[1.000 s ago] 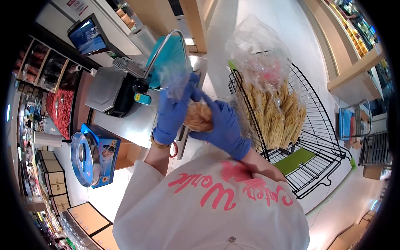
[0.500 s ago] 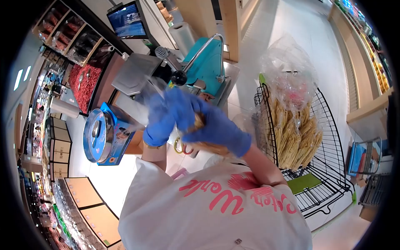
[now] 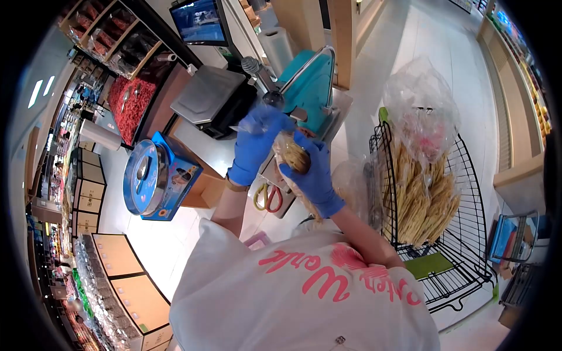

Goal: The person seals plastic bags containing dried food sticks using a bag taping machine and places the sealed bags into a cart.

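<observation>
Both my hands wear blue gloves and are at a clear bag of yellowish dried sticks, tilted in front of my chest. My left hand is closed around the bag's gathered plastic end. My right hand wraps the bag's body from the right, fingers pressed on the plastic. Just beyond my left hand is a black knob by a teal machine with a curved metal bar. Below the bag lie scissors with one yellow and one red handle loop.
A wire cart on the right holds similar yellowish sticks in clear plastic. On the left are a flat-topped scale and a round metal pan on a blue box. A screen stands behind.
My hands were blurred and close together; now they are steadier and further apart on the bag, its sticks more visible. The whole view has shifted slightly.
</observation>
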Demonstrator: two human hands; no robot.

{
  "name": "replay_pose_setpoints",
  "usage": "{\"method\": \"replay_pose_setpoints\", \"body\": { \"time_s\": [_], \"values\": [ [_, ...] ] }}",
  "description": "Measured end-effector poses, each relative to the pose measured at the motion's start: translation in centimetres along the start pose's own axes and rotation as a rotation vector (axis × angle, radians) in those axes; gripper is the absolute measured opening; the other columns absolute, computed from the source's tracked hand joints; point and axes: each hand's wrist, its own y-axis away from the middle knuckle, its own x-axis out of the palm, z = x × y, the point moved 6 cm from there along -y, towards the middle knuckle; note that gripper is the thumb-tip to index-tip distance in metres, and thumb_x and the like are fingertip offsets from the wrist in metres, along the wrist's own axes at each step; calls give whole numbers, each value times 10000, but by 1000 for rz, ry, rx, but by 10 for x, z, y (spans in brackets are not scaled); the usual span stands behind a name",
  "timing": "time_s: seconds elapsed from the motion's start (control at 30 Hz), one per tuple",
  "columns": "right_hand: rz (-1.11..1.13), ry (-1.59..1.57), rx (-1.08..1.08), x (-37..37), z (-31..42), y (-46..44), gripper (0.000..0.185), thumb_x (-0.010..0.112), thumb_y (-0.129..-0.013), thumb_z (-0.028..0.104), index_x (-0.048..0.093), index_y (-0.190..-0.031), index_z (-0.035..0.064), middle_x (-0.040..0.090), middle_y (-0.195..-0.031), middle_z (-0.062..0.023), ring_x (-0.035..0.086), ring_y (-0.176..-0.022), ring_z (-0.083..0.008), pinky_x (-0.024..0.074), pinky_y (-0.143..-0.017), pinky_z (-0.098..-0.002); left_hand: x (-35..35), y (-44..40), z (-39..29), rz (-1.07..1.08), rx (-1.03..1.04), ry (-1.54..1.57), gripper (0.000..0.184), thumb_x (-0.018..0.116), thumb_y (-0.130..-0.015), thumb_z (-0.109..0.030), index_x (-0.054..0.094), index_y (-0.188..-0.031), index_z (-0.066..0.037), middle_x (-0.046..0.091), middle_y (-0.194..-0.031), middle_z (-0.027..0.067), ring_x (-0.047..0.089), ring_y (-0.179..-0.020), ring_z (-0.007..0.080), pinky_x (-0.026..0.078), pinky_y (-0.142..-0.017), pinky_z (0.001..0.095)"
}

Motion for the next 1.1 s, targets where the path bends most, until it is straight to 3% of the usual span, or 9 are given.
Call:
{"method": "replay_pose_setpoints", "body": {
  "time_s": [0.07, 0.1, 0.47, 0.67, 0.8, 0.83, 0.97, 1.03, 1.1],
  "values": [
    [-41, 55, -36, 2, -11, -1, 620, 749, -653, 120, 477, -1210, 130, 475, -977, -123, 481, -892, -272, 421, -801, -354, 6, 6, -27, -26, 530, -1103, 107, 675, -759, -102, 625, -832, -42, 574, -741, 62, 554, -696, 177, 445, -641, 279],
    [-10, 118, -59, 5, -15, 1, 630, 737, -655, 122, 472, -1226, 143, 484, -918, -113, 476, -839, -269, 410, -763, -361, 0, 2, -19, -9, 527, -1204, 119, 703, -728, -114, 646, -817, -59, 576, -767, 75, 560, -713, 186, 446, -645, 280],
    [11, 308, 68, 43, -85, -16, 635, 722, -657, 220, 465, -1235, 161, 534, -938, -157, 511, -853, -343, 431, -722, -424, -60, -69, 61, 150, 2, -1167, 295, 675, -756, -233, 606, -947, -18, 635, -792, 129, 614, -717, 257, 475, -667, 317],
    [182, 364, -49, 61, -71, -21, 814, 722, -656, 227, 308, -1334, 50, 512, -928, -186, 518, -857, -342, 441, -730, -387, -66, -54, 38, -125, 469, -1233, 189, 570, -802, -206, 542, -918, -59, 570, -909, 116, 580, -791, 333, 466, -663, 399],
    [301, 318, 18, 71, -65, -15, 941, 714, -656, 202, 152, -1382, -5, 499, -963, -192, 521, -879, -321, 450, -711, -367, -86, -64, 74, 30, 87, -1067, 257, 542, -833, -219, 451, -1018, -66, 532, -943, 191, 562, -851, 378, 475, -703, 420],
    [363, 461, 31, 78, -65, -16, 917, 703, -667, 201, 162, -1373, -21, 491, -969, -185, 507, -890, -317, 432, -746, -363, -94, -68, 93, 85, -288, -896, 446, 546, -823, -184, 361, -1215, -76, 504, -1023, 215, 554, -931, 372, 483, -744, 437],
    [516, 701, 58, 106, -91, -14, 868, 662, -702, 209, 161, -1362, -52, 487, -1002, -163, 502, -889, -307, 427, -782, -360, -82, -62, 102, 7, -275, -723, 738, 587, -792, -173, 163, -1396, -145, 498, -1137, 167, 480, -1077, 272, 467, -850, 356],
    [500, 594, 14, 95, -83, -10, 840, 659, -707, 204, 189, -1360, -38, 490, -1002, -158, 502, -890, -295, 427, -782, -360, -108, -75, 125, -107, 128, -1100, 774, 569, -813, -160, 95, -1426, -152, 474, -1180, 138, 458, -1095, 260, 524, -738, 350],
    [479, 490, -27, 88, -82, -4, 812, 656, -712, 198, 217, -1358, -25, 493, -1002, -153, 502, -891, -282, 427, -782, -359, -103, -75, 122, -67, 167, -946, 665, 545, -837, -164, 191, -1398, -131, 473, -1179, 118, 467, -1085, 245, 535, -702, 335]
  ]
}}
